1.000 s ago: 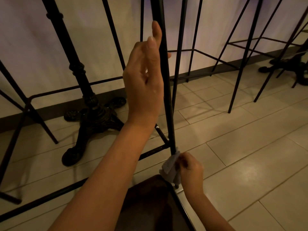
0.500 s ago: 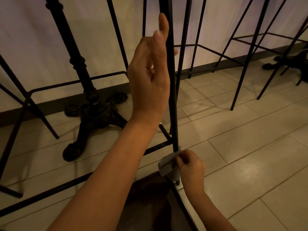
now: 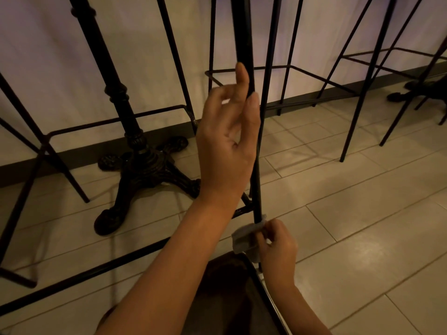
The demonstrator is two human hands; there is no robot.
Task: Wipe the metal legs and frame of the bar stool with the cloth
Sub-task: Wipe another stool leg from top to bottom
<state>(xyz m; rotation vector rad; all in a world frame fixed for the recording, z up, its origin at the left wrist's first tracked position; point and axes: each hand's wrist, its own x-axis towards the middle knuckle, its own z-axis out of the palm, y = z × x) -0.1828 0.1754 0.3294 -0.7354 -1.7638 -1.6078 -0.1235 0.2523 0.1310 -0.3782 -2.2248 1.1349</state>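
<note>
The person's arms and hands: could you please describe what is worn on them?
Nothing shows: the left hand and right hand are ungloved, with no ring, watch or bracelet in view. Both forearms are bare, with no sleeves as far as the frame reaches.

Cloth pinched around stool leg

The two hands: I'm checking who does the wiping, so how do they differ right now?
The right hand pinches the cloth low on the stool leg; the left hand holds no cloth. The left hand sits higher, fingers loosely spread; the right hand's are curled. Both are at the same leg.
</note>
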